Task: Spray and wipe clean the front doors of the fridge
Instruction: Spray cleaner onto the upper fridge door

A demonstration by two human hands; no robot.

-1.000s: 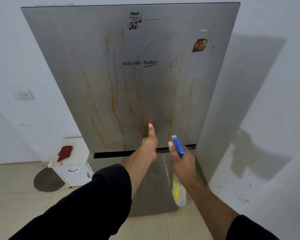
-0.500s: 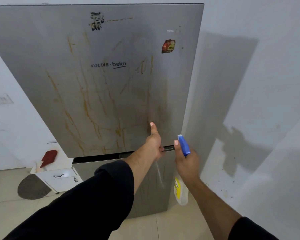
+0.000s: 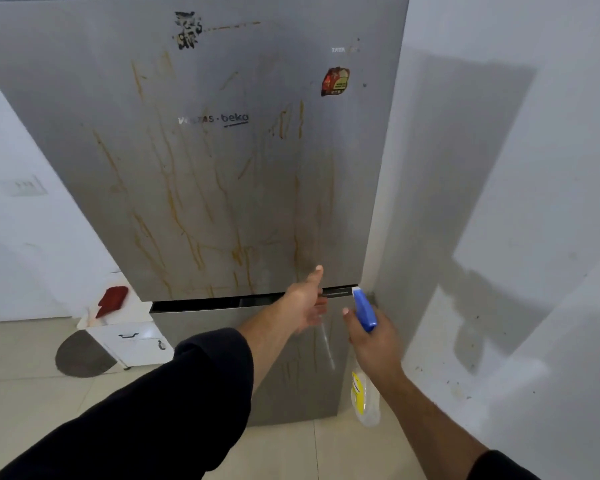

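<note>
Fridge door is hooked underneath by left grip; right grip clasps spray bottle.

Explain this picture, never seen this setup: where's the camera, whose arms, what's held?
No machine here: a person wears one wide-angle camera on the head, looking forward and down, so both arms are their own. In front stands a fridge. Its upper door is streaked with orange-brown drips, and the lower door sits below a dark gap. The left hand hooks its fingers into that gap, thumb on the upper door's front. The right hand grips a spray bottle with a blue head. A small white cabinet stands left of the fridge.
</note>
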